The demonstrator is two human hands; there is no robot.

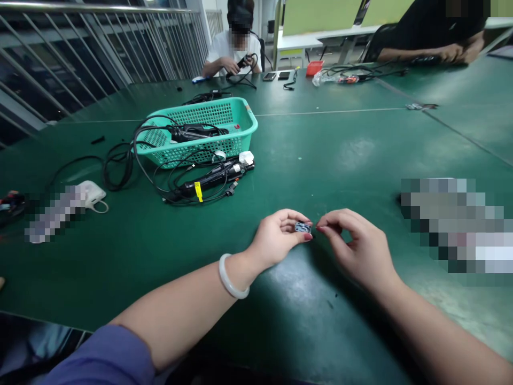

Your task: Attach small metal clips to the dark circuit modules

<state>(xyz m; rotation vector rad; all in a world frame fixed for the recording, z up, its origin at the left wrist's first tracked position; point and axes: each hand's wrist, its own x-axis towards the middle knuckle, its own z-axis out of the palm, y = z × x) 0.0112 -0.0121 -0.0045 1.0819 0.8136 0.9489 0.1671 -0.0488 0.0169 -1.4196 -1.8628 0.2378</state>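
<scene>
Between the thumb and fingers of my left hand (279,235) is a small grey-and-black part (303,228) with a detailed surface; its exact kind is too small to make out. A pale bangle circles that wrist. Just to the right, my right hand (356,243) is closed in a pinch, thumb against forefinger, its tips close to the part but with a narrow gap. Whatever the pinch may hold is too small to see. Both hands are low over the green table (276,299).
A teal basket (246,131) with black cabled devices stands ahead on the left. Before it lies a black cylindrical handheld device (216,179) with cables. Blurred-out items lie at far left and right. Two people sit across the table, near a red container (315,68).
</scene>
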